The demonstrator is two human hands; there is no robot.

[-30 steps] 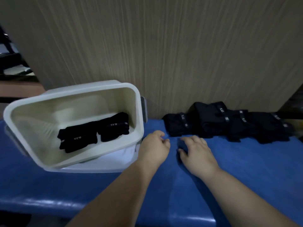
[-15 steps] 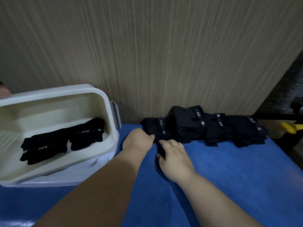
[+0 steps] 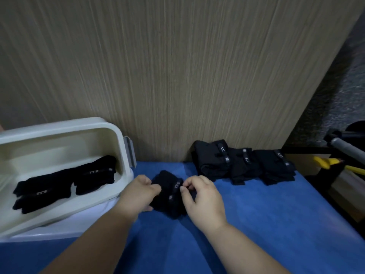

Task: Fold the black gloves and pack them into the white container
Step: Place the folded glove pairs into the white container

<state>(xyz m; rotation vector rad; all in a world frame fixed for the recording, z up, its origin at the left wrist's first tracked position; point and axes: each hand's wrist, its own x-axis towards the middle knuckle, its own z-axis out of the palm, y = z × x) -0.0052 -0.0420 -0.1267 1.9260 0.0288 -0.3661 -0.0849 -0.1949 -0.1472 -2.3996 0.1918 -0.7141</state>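
A black glove (image 3: 169, 192) with a small white label lies on the blue surface between my hands. My left hand (image 3: 138, 194) grips its left edge, and my right hand (image 3: 201, 196) pinches its right edge with curled fingers. The white container (image 3: 65, 129) is tilted at the left, with two folded black gloves (image 3: 65, 182) lying inside on its bottom. A row of more black gloves (image 3: 243, 163) rests against the wooden wall at the back right.
The blue cloth-covered surface (image 3: 266, 224) extends to the right and front. The container rests on a white lid (image 3: 59, 232). A wood-grain wall (image 3: 177, 76) closes off the back. At the far right are a yellow tool (image 3: 327, 163) and a grey bar (image 3: 347, 149).
Both hands reached to the leftmost glove of the row, took hold of it and drew it toward me. The view has shifted right, so the container sits further left.
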